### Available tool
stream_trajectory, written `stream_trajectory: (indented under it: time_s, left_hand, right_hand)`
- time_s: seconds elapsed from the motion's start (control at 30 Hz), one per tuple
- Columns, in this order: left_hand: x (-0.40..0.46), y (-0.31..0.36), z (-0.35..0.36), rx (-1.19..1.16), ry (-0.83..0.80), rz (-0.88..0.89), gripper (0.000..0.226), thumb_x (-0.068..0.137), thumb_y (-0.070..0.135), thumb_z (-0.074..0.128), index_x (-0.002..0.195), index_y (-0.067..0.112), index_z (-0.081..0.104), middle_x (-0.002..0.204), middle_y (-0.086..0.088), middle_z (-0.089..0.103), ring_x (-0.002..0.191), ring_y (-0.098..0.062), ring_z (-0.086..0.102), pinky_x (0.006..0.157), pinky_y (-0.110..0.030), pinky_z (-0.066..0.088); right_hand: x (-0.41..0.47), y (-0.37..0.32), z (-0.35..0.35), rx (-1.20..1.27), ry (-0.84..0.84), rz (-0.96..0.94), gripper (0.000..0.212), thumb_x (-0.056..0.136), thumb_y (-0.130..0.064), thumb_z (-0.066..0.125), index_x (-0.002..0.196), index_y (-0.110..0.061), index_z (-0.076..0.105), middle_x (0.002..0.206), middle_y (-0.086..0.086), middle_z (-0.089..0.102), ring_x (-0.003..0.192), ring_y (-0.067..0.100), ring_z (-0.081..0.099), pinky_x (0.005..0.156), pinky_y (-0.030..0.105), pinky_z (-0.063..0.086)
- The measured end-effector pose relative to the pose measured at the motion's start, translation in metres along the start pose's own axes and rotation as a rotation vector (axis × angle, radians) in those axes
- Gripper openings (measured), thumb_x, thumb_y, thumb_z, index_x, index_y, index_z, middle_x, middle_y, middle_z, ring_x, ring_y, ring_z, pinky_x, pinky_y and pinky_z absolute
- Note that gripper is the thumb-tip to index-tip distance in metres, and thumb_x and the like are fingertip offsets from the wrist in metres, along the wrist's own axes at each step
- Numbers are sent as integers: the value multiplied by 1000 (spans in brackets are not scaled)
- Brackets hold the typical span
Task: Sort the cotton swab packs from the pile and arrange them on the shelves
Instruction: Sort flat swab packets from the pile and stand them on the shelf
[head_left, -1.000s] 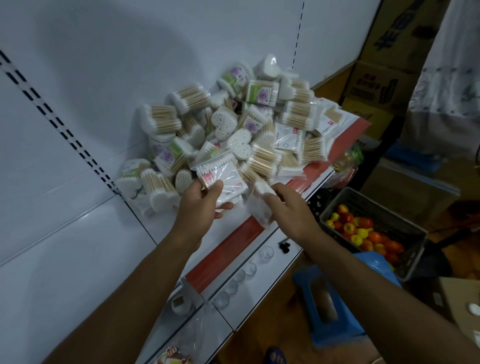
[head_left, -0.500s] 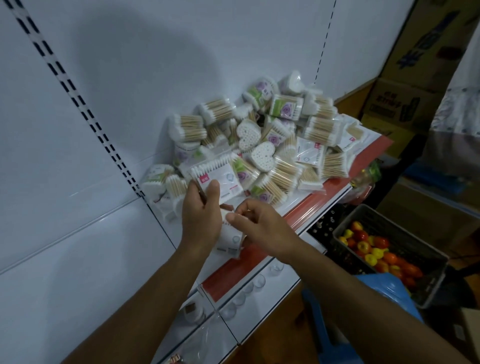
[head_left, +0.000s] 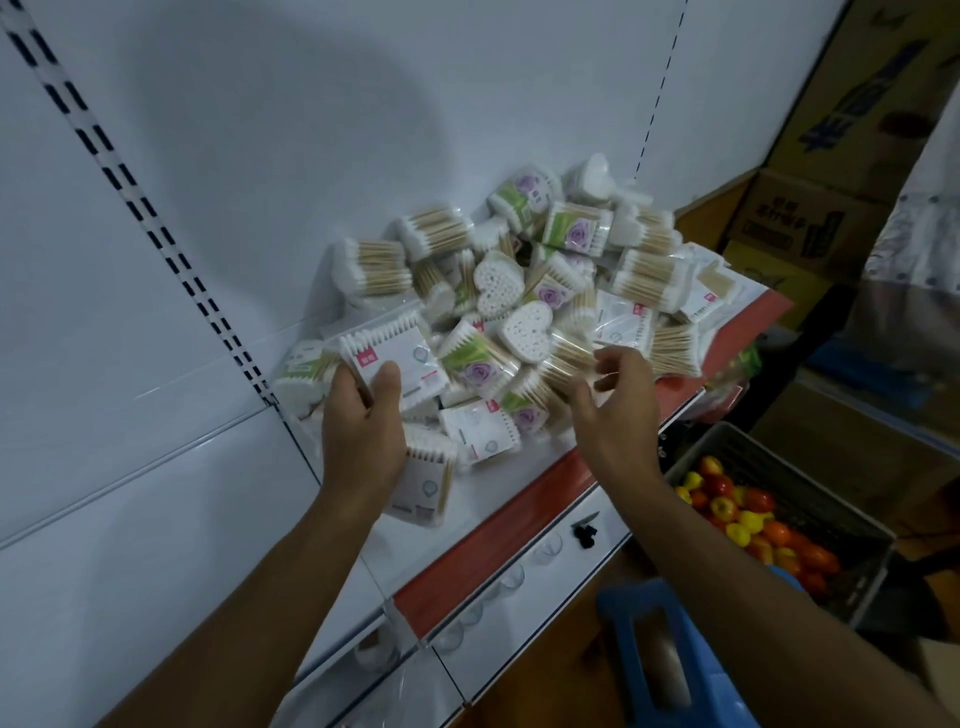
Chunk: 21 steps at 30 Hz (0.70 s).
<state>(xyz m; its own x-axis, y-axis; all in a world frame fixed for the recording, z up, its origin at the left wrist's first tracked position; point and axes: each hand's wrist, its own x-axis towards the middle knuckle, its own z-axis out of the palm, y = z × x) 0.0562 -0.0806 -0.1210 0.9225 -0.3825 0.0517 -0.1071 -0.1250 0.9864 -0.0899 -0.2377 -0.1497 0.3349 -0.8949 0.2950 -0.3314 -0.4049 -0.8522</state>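
Observation:
A pile of cotton swab packs (head_left: 524, 291) lies on the white shelf (head_left: 171, 525) against the back panel: flat white packs, green rose-printed packs and heart-shaped tubs. My left hand (head_left: 363, 426) grips a small stack of flat white packs (head_left: 395, 356), thumb on the front one; another flat pack (head_left: 423, 480) shows below the palm. My right hand (head_left: 613, 410) hovers empty, fingers spread, over wooden-stick packs (head_left: 561, 364) at the pile's front. A flat white pack (head_left: 480, 428) lies between my hands.
The shelf has a red front strip (head_left: 498, 540). Below right stand a dark crate of small toy fruit (head_left: 763, 525) and a blue plastic stool (head_left: 670, 654). Cardboard boxes (head_left: 810, 218) are stacked at the far right. A slotted upright (head_left: 156, 228) runs down the back panel.
My right hand has let go beside the left and swung right, opening over the pile's front. The left hand keeps its stack, with a further pack under the palm.

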Motion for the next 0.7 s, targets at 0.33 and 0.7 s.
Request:
stream_trajectory:
  time_s: [0.33,0.7]
  left_hand:
    - [13,9,20,-19,12,-1,13,101,31,52,110,24,58,101,9,67,94,-11,66,80,-35,55]
    - [32,2,-41,-84,156,-46,7,100,33,53,98,30,59,101,1,71,92,-19,70,83,-48,58]
  right_hand:
    - [20,7,6,-49,-14,-185,33,91,-20,64,121,-11,55,117,2,56,111,20,52,92,34,44]
    - [13,-52,55,-136,-151,-597,41,88,-27,53,121,-4,59,126,13,58,119,26,51,100,35,41]
